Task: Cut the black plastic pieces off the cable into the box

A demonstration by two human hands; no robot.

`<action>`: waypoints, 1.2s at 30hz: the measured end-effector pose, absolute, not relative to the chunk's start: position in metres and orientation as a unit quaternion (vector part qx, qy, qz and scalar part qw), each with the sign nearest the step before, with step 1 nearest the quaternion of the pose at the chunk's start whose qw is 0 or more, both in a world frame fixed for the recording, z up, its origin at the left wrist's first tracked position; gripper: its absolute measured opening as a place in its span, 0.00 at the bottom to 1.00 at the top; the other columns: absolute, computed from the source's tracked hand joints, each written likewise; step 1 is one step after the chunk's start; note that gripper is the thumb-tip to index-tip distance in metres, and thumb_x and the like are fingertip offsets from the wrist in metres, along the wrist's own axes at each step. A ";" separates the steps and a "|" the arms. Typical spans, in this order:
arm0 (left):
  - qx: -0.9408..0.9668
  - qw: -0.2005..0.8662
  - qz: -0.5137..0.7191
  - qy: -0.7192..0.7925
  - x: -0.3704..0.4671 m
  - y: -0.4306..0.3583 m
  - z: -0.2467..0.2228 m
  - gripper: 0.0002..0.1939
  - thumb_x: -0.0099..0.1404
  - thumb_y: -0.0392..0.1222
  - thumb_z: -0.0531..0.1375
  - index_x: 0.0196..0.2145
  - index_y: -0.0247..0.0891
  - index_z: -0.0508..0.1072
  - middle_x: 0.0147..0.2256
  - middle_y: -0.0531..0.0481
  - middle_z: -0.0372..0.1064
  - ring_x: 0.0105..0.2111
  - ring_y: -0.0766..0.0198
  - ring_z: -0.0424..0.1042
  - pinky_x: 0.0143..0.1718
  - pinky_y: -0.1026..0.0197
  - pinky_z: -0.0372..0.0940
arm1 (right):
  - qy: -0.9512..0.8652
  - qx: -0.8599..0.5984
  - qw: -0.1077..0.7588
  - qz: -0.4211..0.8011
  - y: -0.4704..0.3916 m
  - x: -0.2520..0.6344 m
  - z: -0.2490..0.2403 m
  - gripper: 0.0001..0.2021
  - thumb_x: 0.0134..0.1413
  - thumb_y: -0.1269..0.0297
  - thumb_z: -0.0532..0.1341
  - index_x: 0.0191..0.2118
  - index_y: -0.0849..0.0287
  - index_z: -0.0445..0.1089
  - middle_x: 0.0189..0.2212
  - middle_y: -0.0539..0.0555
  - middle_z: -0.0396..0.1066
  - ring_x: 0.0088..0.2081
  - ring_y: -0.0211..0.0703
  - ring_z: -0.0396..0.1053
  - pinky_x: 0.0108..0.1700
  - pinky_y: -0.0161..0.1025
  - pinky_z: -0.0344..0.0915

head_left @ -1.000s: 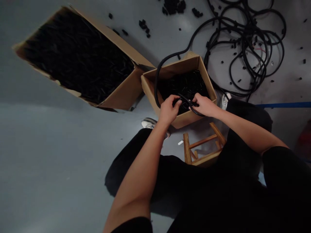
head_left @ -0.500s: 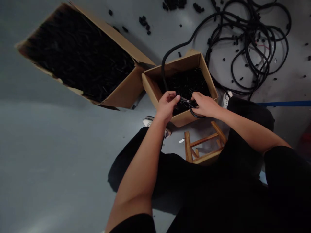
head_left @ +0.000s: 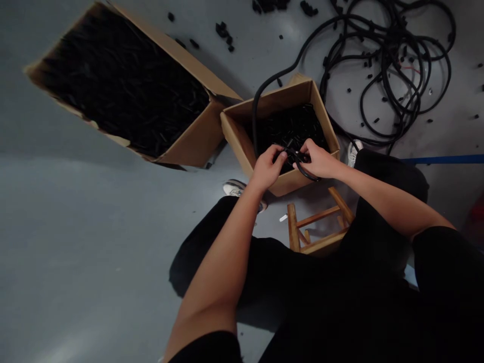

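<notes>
Over the smaller cardboard box [head_left: 238, 139], my left hand [head_left: 268, 168] pinches a black hose [head_left: 255, 118], whose gripped end is hard to make out. My right hand [head_left: 318, 160] is closed on dark scissors [head_left: 296, 153] just beside it, the fingers of the two hands nearly touching. A black loop [head_left: 308, 174] hangs below my right fingers. Inside the box lie many short black pieces [head_left: 289, 123]. From my left hand the hose rises over the box's back edge and runs to a tangled coil [head_left: 387, 75] on the floor.
A larger cardboard box [head_left: 196, 143] full of black pieces [head_left: 128, 80] stands at the left. Several black bits [head_left: 223, 31] lie scattered on the grey floor. A wooden stool [head_left: 293, 227] is between my legs. A blue bar [head_left: 446, 160] shows at the right.
My left hand has shifted slightly right and down, closer to my right hand. The hose over the smaller box has moved a little, and the scissors have turned between my hands.
</notes>
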State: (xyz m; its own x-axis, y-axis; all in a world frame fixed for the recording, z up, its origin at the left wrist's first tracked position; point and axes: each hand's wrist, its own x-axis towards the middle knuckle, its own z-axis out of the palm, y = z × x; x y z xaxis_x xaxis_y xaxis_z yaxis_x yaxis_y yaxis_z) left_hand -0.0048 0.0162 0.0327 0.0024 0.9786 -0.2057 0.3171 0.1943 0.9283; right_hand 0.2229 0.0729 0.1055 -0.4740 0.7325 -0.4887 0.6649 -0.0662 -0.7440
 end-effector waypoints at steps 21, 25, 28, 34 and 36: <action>0.554 0.385 0.222 0.704 0.003 0.014 0.058 0.06 0.71 0.43 0.65 0.44 0.44 0.71 0.46 0.45 0.81 0.47 0.49 0.78 0.57 0.48 0.72 | -0.678 -0.531 0.008 0.508 0.070 0.218 0.100 0.20 0.64 0.58 0.75 0.45 0.53 0.62 0.43 0.54 0.78 0.43 0.48 0.74 0.46 0.42 0.63; 0.546 0.346 0.221 0.730 0.002 0.015 0.056 0.07 0.72 0.41 0.66 0.45 0.43 0.73 0.47 0.43 0.81 0.50 0.46 0.78 0.59 0.46 0.72 | -0.669 -0.515 0.032 0.534 0.068 0.217 0.099 0.19 0.63 0.62 0.74 0.42 0.52 0.61 0.37 0.50 0.76 0.42 0.47 0.74 0.45 0.41 0.62; 0.558 0.340 0.210 0.727 0.001 0.014 0.053 0.06 0.74 0.41 0.66 0.47 0.43 0.74 0.48 0.41 0.82 0.51 0.44 0.79 0.59 0.45 0.73 | -0.669 -0.517 0.030 0.533 0.067 0.217 0.100 0.18 0.64 0.61 0.74 0.43 0.52 0.62 0.37 0.50 0.76 0.42 0.47 0.75 0.45 0.42 0.62; 0.624 0.340 0.188 0.678 0.001 0.011 0.046 0.07 0.75 0.39 0.65 0.50 0.43 0.77 0.50 0.39 0.83 0.56 0.41 0.80 0.63 0.40 0.73 | -0.686 -0.528 -0.002 0.502 0.072 0.219 0.103 0.19 0.65 0.61 0.75 0.44 0.53 0.62 0.44 0.55 0.78 0.44 0.49 0.75 0.47 0.43 0.62; 0.619 0.324 0.185 0.691 -0.001 0.011 0.044 0.08 0.77 0.40 0.63 0.52 0.42 0.78 0.51 0.37 0.83 0.58 0.38 0.80 0.64 0.38 0.73 | -0.691 -0.523 -0.002 0.498 0.075 0.219 0.104 0.17 0.66 0.63 0.74 0.43 0.53 0.62 0.42 0.54 0.77 0.43 0.48 0.74 0.46 0.43 0.61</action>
